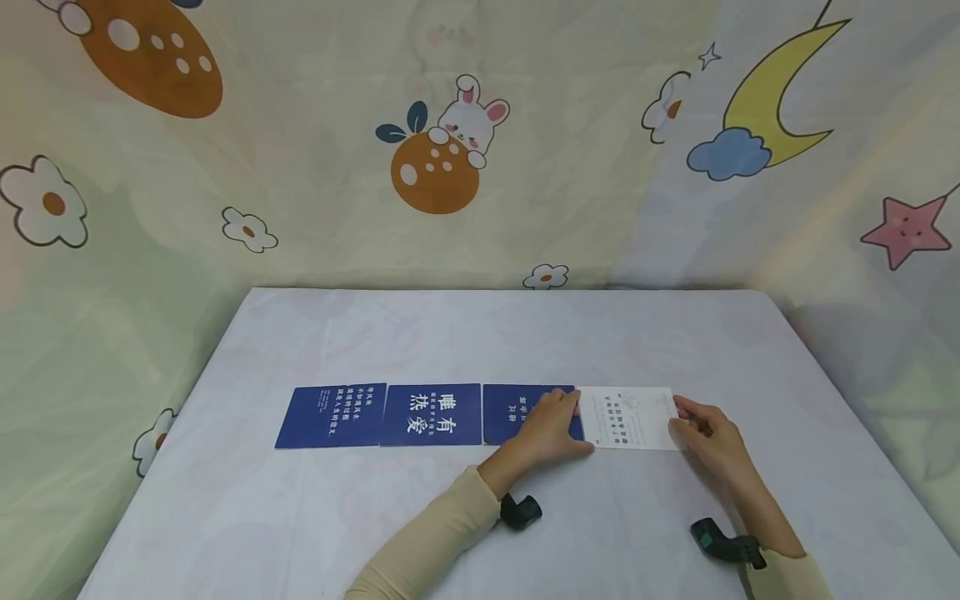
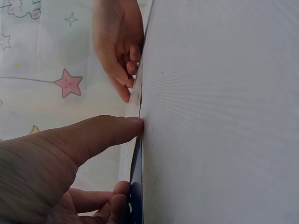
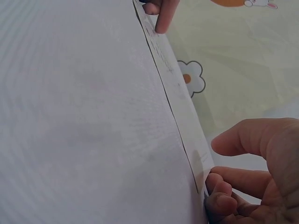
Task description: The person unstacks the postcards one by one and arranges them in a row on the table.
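Note:
Three dark blue cards with white Chinese writing, the left one [image 1: 330,416], the middle one [image 1: 405,415] and the right one [image 1: 498,414], lie in a row in the head view. A white printed card [image 1: 633,417] continues the row on the right. My left hand [image 1: 551,429] spans the seam between the third blue card and the white one, thumb at the near edge and fingertips toward the far edge, partly covering the blue card. At the white card's right edge, my right hand [image 1: 708,437] touches it with thumb and forefinger apart; the other fingers curl beneath.
A white-covered table [image 1: 375,517] carries the row. Behind it hangs a patterned curtain [image 1: 322,150] with cartoon prints. Black wrist cameras, the left one [image 1: 520,512] and the right one [image 1: 723,543], sit below the hands.

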A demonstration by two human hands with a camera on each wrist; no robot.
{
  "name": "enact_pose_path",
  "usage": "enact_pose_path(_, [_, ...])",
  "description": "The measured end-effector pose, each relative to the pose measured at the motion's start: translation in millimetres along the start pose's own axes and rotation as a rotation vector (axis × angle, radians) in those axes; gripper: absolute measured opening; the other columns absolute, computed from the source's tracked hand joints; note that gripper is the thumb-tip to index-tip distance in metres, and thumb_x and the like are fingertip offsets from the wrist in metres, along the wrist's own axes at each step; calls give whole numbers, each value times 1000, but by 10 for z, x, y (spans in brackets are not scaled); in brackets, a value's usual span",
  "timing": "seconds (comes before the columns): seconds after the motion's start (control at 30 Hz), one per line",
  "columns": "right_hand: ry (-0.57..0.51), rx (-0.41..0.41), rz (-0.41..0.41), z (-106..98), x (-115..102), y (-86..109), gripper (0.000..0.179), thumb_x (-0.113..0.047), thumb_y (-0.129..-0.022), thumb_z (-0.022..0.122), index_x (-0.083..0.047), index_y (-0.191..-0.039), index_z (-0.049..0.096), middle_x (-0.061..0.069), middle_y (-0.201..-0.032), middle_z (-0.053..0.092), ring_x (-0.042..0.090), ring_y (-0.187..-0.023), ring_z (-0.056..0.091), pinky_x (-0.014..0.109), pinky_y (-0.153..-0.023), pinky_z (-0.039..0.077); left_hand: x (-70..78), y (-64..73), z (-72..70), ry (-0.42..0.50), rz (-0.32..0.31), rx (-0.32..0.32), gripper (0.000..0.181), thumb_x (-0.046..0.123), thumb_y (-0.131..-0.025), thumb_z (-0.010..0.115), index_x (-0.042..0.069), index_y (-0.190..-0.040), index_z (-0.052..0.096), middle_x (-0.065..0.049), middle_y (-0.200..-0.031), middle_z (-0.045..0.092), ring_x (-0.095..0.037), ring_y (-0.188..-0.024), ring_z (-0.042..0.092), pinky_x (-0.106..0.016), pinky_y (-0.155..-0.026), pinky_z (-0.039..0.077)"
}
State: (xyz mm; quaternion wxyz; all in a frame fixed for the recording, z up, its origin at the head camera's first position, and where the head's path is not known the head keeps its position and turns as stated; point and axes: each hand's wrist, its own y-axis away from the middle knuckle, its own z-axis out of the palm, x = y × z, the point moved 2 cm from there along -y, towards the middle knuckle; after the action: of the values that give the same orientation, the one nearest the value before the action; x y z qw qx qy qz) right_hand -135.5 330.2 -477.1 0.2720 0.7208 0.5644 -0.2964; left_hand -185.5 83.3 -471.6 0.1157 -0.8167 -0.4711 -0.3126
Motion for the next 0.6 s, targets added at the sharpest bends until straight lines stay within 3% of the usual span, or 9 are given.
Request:
enact_pose_path(0.33, [11, 24, 55, 6, 5, 36, 46, -15, -96, 57, 8, -136, 51, 21, -116, 54, 15, -86, 43, 18, -66, 37, 24, 29, -4, -33, 46, 11, 69, 42, -83, 75, 5, -136, 52, 3, -95, 49, -12, -95, 47, -21, -77, 40])
enact_pose_path(0.47, [13, 51, 92, -11, 2, 32, 45, -18, -97, 55, 6, -136, 52, 18, -115, 55, 16, -88, 45, 16, -66, 38, 29, 37, -24, 70, 50, 22, 49, 38, -86, 73, 4, -119, 59, 1, -93, 50, -9, -84, 45, -19, -69, 38])
enact_pose_path(0.6, [-13, 75, 117, -32, -21, 51, 45, -20, -97, 54, 5, -135, 53, 19, -117, 55, 11, -89, 47, 13, -66, 39, 24, 60, -58, 209, 58, 45, 48, 29, -88, 72, 2, -125, 59, 2, -95, 52, -5, -80, 45, -16, -68, 38])
